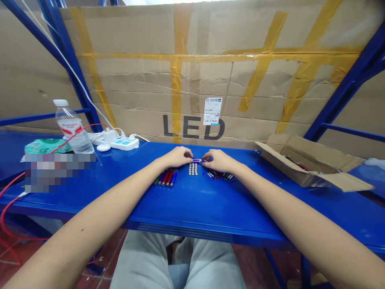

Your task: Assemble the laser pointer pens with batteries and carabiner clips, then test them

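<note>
Between the fingertips of both hands lies a short shiny purple metal tube (pixel 197 161), level just above the blue table. My left hand (pixel 179 157) pinches its left end. My right hand (pixel 219 161) is closed at the other end, where a thin metal piece shows, too small to name. Right below the tube, small silver button cells (pixel 193 170) stand in neat rows. A row of slim metal tubes (pixel 167 178) in red, blue, purple and green lies beside my left wrist. Under my right hand is a loose pile of coloured carabiner clips (pixel 215 175), partly hidden by it.
An open cardboard box (pixel 300 164) with a few slim items inside stands at the right. At the left are a water bottle (pixel 73 128), a white power strip (pixel 124 143) and red cables (pixel 9 200). A large taped cardboard sheet (pixel 144 96) closes off the back.
</note>
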{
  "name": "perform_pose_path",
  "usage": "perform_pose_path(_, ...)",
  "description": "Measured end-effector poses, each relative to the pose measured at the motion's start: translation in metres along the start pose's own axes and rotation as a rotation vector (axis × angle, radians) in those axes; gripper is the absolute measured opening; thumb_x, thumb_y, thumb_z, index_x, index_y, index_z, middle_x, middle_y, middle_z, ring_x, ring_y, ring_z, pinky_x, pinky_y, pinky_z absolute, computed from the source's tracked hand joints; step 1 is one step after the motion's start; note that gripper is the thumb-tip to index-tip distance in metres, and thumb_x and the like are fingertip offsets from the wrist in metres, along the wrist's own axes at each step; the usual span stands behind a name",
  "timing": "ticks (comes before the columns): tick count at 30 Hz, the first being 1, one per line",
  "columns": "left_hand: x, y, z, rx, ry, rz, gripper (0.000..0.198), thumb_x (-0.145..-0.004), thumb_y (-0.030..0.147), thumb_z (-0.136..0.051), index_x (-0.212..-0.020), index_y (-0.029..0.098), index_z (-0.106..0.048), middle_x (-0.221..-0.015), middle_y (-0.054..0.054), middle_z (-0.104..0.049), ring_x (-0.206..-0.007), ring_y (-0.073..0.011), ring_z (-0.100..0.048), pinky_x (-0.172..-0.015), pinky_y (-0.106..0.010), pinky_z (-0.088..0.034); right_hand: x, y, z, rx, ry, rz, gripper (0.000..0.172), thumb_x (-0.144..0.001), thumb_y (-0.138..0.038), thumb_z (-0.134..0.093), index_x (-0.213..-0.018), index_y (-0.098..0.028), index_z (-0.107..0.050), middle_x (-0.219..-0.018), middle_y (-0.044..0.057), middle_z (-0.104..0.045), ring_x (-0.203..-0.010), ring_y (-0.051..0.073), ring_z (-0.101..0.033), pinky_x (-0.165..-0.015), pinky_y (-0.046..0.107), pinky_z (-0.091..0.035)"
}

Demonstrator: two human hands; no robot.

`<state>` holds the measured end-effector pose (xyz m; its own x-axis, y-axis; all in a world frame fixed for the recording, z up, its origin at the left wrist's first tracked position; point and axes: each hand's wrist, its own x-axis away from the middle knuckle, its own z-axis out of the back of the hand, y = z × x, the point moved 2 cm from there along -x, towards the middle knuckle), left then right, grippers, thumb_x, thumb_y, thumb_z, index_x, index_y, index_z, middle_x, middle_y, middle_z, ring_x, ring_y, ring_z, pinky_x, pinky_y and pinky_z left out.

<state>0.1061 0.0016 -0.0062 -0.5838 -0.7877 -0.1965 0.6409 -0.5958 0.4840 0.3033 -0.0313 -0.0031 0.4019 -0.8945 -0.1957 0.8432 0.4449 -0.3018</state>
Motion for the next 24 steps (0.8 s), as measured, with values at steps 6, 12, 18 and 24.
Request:
perform_pose_path(6,0.000,0.000,-0.001,-0.009,0.001,-0.002,0.024,-0.078,0.029,-0.060,-0.096,0.018,-0.071,-0.098,-0.006,-0.073,-0.087,-0.0191,-0.065,-0.077,-0.028,-0.047,0.001,-0.001,0.001,0.010,0.000,-0.012,0.023,-0.079,-0.028,-0.065,-0.099,-0.019,-0.075,-0.094,0.009,-0.074,-0.083,0.023,-0.066,-0.072,0.029,-0.047)
perform_pose_path(12,-0.001,0.001,-0.001,-0.039,-0.003,-0.013,0.023,-0.078,0.028,-0.059,-0.094,0.018,-0.071,-0.096,-0.006,-0.073,-0.086,-0.0187,-0.065,-0.075,-0.028,-0.046,-0.001,0.003,-0.001,0.013,0.009,-0.018,0.023,-0.081,-0.027,-0.063,-0.099,-0.018,-0.073,-0.095,0.009,-0.073,-0.081,0.021,-0.065,-0.071,0.028,-0.046)
perform_pose_path(18,0.001,0.004,0.000,-0.032,0.011,-0.017,0.023,-0.080,0.031,-0.058,-0.094,0.018,-0.071,-0.095,-0.006,-0.074,-0.085,-0.0184,-0.065,-0.075,-0.027,-0.045,-0.004,0.008,-0.001,-0.042,0.033,0.006,0.021,-0.087,-0.033,-0.056,-0.087,-0.019,-0.072,-0.087,0.008,-0.073,-0.077,0.020,-0.063,-0.068,0.027,-0.043)
perform_pose_path(24,0.000,0.002,0.002,-0.047,0.045,-0.006,0.029,-0.086,0.040,-0.053,-0.091,0.018,-0.072,-0.095,-0.006,-0.073,-0.086,-0.0192,-0.063,-0.075,-0.028,-0.044,-0.004,0.012,0.004,-0.020,0.096,-0.050,0.033,-0.093,-0.026,-0.042,-0.069,-0.017,-0.063,-0.079,0.008,-0.070,-0.071,0.018,-0.060,-0.062,0.027,-0.037)
